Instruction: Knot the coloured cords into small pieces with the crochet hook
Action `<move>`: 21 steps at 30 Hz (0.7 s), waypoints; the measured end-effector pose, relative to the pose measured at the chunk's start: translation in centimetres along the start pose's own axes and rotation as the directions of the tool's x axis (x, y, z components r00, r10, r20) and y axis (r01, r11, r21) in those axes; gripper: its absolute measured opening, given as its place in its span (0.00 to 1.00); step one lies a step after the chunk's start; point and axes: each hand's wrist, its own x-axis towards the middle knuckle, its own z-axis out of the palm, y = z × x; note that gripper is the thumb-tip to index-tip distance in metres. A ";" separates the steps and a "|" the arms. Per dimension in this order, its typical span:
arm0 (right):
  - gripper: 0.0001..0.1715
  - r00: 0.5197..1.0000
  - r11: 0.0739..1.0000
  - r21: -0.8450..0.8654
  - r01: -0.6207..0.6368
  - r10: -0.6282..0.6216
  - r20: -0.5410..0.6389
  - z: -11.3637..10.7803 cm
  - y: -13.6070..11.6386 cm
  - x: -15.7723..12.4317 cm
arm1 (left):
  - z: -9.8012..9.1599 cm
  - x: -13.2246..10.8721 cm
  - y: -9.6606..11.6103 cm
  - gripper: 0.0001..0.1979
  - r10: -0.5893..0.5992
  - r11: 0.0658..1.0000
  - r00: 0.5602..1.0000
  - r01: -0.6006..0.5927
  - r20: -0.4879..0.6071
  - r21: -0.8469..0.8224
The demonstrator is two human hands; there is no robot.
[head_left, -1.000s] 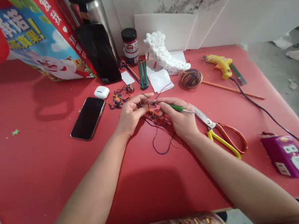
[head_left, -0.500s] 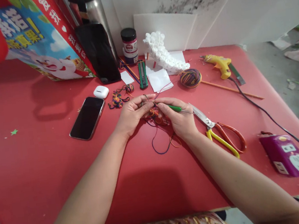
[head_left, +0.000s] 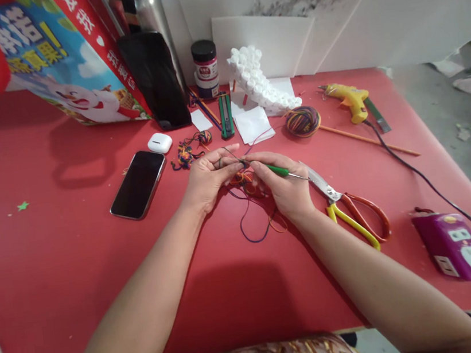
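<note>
Over the middle of the red table (head_left: 56, 264), my left hand (head_left: 208, 177) pinches a small piece of multicoloured yarn work (head_left: 242, 178). My right hand (head_left: 282, 185) is closed on a green-handled crochet hook (head_left: 278, 170), whose tip meets the yarn between my two hands. Loose orange and blue strands (head_left: 259, 225) trail from the work onto the table below my hands. A thin strand runs up toward a multicoloured yarn ball (head_left: 302, 121) at the back.
Scissors (head_left: 347, 205) with orange and yellow handles lie just right of my right hand. A black phone (head_left: 137, 185), white earbud case (head_left: 159, 143), yarn scraps (head_left: 185, 155), jar (head_left: 205, 67), white foam piece (head_left: 258, 84), yellow glue gun (head_left: 351, 100) and purple power strip (head_left: 457, 245) surround them.
Both hands stay together on the yarn work; fingers shift only slightly. The view has tilted a little.
</note>
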 end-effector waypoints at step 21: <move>0.07 0.995 0.991 -0.085 0.100 -0.101 -0.003 -0.1 0.7 -0.1 | 0.3 -0.1 -0.2 0.29 -0.055 0.998 0.998 0.054 -0.016 -0.028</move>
